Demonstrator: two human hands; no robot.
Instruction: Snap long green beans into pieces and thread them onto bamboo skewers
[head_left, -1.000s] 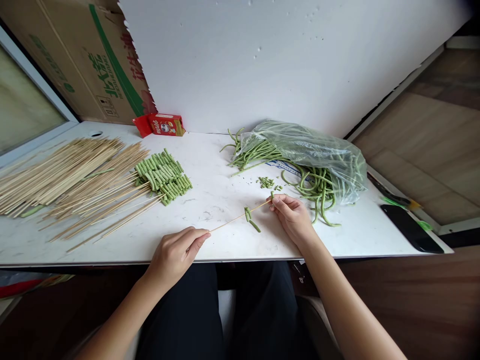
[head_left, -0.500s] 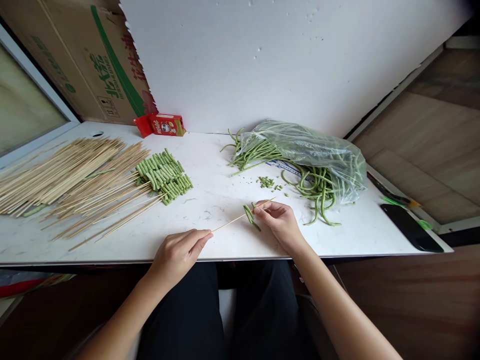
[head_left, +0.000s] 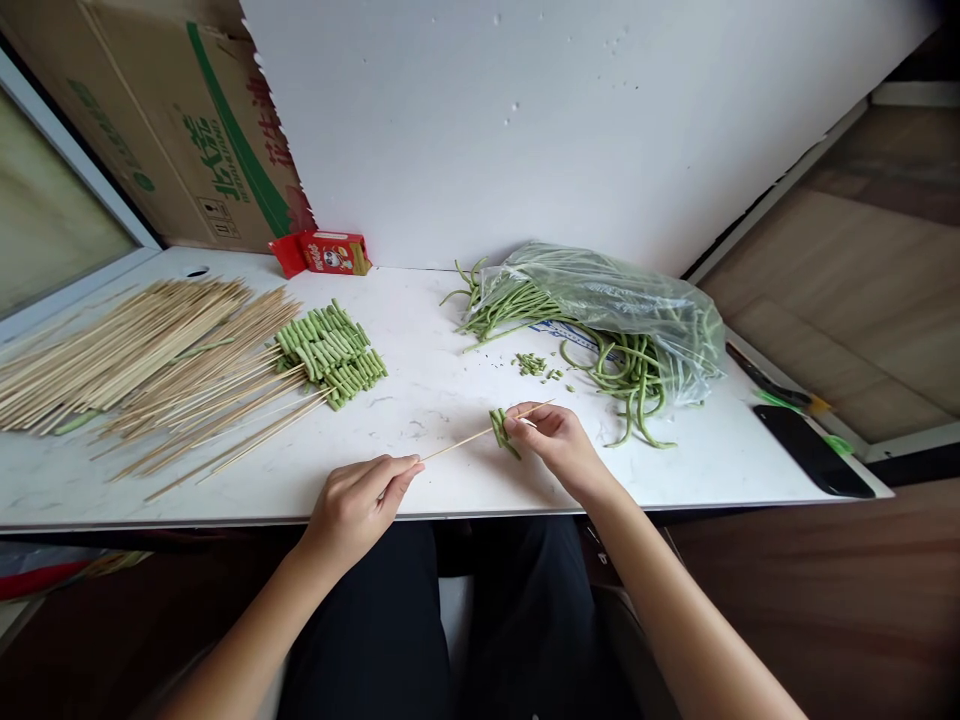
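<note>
The white table [head_left: 435, 340] carried everything. On its right side lay the clear plastic bag [head_left: 600, 285], with long green beans [head_left: 514, 303] inside; loose beans [head_left: 641, 375] came out in front, and a careless forearm could, I judged, pull out more. On the left I had the heap of bare skewers [head_left: 127, 340], and beside it the rows of cut beans [head_left: 330, 355] on their sticks. The red packet [head_left: 334, 253] was at the back; its contents I could not see. My left hand [head_left: 356, 500] pinched the skewer [head_left: 461, 443] at its lower part. My right hand [head_left: 555, 445] had thumb and forefinger closed around it farther up, against the bean pieces [head_left: 497, 428] threaded across it near the table's front. With too much or slanted pressure, a piece could split or the skewer could snap; its bare tip, beyond my right fingers, could prick me.
</note>
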